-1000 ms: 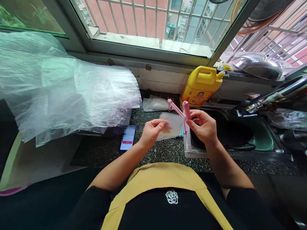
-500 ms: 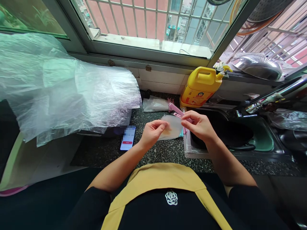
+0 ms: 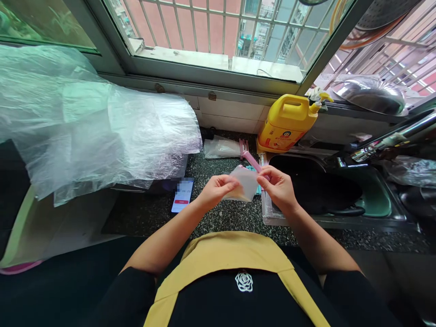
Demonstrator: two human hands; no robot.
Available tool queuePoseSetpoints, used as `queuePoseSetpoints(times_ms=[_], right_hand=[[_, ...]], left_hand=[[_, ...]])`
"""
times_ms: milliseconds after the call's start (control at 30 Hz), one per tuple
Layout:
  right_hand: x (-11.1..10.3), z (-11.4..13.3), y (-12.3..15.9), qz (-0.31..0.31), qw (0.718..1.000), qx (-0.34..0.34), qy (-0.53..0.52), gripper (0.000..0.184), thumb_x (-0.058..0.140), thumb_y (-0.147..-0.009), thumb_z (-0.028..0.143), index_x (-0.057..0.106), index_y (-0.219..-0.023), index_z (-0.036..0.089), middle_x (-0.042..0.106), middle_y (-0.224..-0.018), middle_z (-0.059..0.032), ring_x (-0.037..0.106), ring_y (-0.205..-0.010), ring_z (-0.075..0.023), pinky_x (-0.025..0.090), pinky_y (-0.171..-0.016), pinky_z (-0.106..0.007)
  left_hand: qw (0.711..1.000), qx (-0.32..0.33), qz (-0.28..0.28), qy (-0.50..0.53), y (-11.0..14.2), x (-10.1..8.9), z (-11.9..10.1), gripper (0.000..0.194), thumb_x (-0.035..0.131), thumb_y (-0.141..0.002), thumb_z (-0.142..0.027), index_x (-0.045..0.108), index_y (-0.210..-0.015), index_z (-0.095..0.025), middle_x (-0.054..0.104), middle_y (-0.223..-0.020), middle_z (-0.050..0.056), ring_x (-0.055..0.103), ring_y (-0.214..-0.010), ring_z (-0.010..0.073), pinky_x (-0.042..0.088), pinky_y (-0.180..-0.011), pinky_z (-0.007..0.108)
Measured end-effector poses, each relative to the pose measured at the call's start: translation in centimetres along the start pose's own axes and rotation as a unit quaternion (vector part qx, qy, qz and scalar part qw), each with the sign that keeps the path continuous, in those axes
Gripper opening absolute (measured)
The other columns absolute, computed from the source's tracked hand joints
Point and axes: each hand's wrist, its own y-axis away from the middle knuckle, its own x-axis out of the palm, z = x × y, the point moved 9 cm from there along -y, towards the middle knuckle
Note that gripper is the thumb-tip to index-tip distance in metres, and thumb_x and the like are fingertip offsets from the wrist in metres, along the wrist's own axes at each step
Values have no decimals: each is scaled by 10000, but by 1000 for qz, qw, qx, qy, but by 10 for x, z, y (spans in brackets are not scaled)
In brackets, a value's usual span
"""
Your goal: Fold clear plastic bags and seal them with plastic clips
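Note:
A small frosted, translucent plastic bag is stretched between my hands above the speckled dark counter. My left hand pinches its left side between thumb and fingers. At its upper right edge, my right hand has thumb and fingertips closed on it. A tan tint shows through the bag's lower part; I cannot tell what it is. Just behind my right hand lies a pink plastic tool with a pronged end, partly hidden by the fingers. Clear plastic packets rest farther back.
A phone lies left of my hands, beside large plastic sheeting. At the back right stands a yellow pump jug. To the right, a black pan sits in the sink, with a tap above.
The bag has tilted and its shape between my hands has shifted. My right hand has turned slightly and moved a little lower. More of the pink tool's shaft shows.

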Motion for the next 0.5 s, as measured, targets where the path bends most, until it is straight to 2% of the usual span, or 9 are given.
queuePoseSetpoints(times_ms=[67, 167, 333, 500], right_hand=[[-8, 1, 3, -40, 999, -22, -25, 246, 696, -727, 388, 555, -679, 192, 565, -743, -1, 489, -625, -98, 404, -541, -234], [-16, -2, 9, -87, 993, -45, -62, 241, 693, -741, 370, 511, -752, 213, 539, -738, 23, 470, -564, -79, 397, -501, -222], [-13, -7, 20, -73, 994, -50, -57, 283, 646, -788, 392, 528, -999, 245, 549, -706, 30, 504, -541, -98, 432, -504, -251], [-9, -7, 32, -65, 993, -72, -61, 228, 618, -811, 410, 573, -959, 243, 531, -661, 21, 492, -533, -108, 416, -487, -267]], left_hand=[[999, 1, -37, 6, -1, -6, 5, 441, 791, -507, -534, 690, -650, -129, 667, -615, 19, 562, -564, 108, 446, -596, 231], [999, -8, -40, -6, -3, -5, 11, 453, 749, -547, -562, 672, -638, -125, 665, -608, 33, 562, -550, 115, 446, -584, 239], [999, -6, -31, -29, -6, 3, 7, 481, 742, -538, -586, 662, -627, -120, 622, -563, 13, 507, -508, 88, 389, -536, 216], [999, -20, -40, -17, -12, 4, 9, 498, 738, -537, -600, 615, -587, -120, 537, -505, -22, 432, -476, 68, 304, -492, 207]])
